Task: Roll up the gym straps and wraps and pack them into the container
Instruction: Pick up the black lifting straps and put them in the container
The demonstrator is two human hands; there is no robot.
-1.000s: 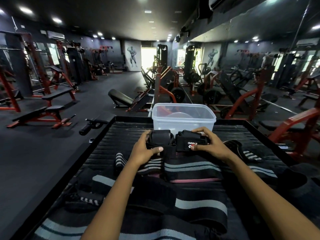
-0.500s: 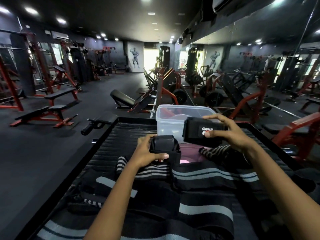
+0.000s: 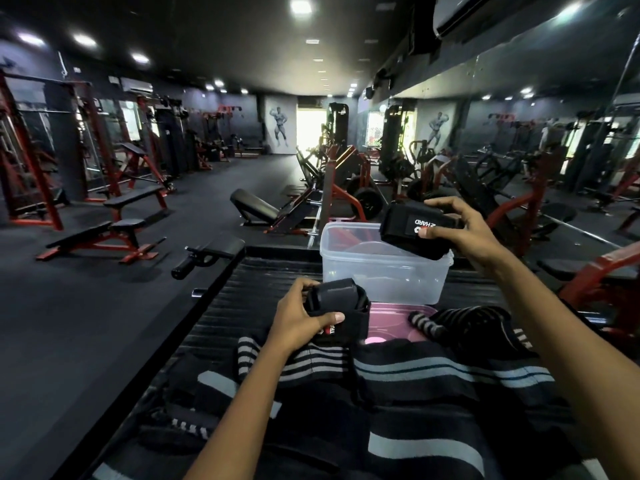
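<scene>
Gym bench, clear container (image 3: 381,271), right hand (image 3: 464,233) fingers gripping rolled strap (image 3: 412,230) over it

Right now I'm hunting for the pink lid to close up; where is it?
Head view, centre: the pink lid lies flat just before the clear container, right of the left hand, its near edge under striped wraps.

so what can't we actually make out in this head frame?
- Clear container, head view: the far right corner is hidden by the rolled strap that the right hand holds over it.
- That strap's label: partly covered by the fingers.
- Rolled strap in the left hand: its red-and-white print is cut short by the thumb.
- Pink lid: mostly under the striped wraps.
- Wraps at the bottom edge: cut off and blurred.
</scene>
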